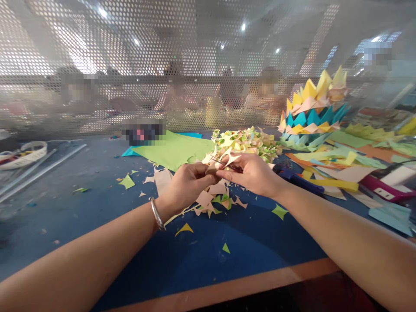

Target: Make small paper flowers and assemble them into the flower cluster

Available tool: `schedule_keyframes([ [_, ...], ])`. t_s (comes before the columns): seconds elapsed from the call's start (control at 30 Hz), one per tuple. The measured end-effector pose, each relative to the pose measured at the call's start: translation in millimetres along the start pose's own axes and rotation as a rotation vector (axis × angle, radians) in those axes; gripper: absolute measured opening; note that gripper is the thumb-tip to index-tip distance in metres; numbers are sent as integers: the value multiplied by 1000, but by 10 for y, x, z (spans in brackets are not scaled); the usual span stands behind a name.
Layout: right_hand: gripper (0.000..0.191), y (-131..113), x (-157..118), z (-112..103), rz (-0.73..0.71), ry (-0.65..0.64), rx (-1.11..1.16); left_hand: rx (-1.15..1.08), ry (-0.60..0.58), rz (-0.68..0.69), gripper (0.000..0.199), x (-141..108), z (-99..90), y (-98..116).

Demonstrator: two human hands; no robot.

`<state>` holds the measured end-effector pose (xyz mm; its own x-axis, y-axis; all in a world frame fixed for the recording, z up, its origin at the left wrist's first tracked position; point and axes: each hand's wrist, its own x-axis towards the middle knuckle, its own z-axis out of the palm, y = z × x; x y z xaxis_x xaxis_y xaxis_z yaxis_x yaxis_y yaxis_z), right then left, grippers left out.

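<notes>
My left hand (195,180), with a silver bangle (157,214) at the wrist, pinches a small piece of pale paper (212,169) over the scraps. Close against it, my right hand (248,173) has its fingers wrapped round a thin dark metal tool (229,165), partly hidden by the fingers. A pointed cream paper piece (233,159) sticks up beside the right fingertips. Below both hands lie pink and green paper offcuts (205,198). Just behind them is a heap of small curled paper pieces (253,141).
A green sheet (175,149) lies behind my left hand. Folded-paper tiers (312,108) stand at the back right. Paper strips (344,173), a blue-handled tool (300,180) and a magenta device (383,188) lie right. A white roll (29,154) sits left; perforated metal (136,86) stands behind.
</notes>
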<state>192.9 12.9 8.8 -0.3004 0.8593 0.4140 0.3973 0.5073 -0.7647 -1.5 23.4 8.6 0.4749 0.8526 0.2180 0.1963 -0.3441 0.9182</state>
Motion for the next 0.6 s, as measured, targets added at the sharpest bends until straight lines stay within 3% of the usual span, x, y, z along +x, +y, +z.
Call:
schedule_keyframes([
  [0.13,28,24,-4,36,58,32,63,-38,-20,-32,20,-8,19,14],
  [0.33,23,16,1,59,29,101,157,-350,28,-165,11,-4,63,-9],
  [0.47,22,-27,10,65,31,121,206,-532,90,-141,11,-14,104,-21],
  [0.6,28,-56,15,66,21,109,233,-536,124,-100,12,-15,120,-2],
])
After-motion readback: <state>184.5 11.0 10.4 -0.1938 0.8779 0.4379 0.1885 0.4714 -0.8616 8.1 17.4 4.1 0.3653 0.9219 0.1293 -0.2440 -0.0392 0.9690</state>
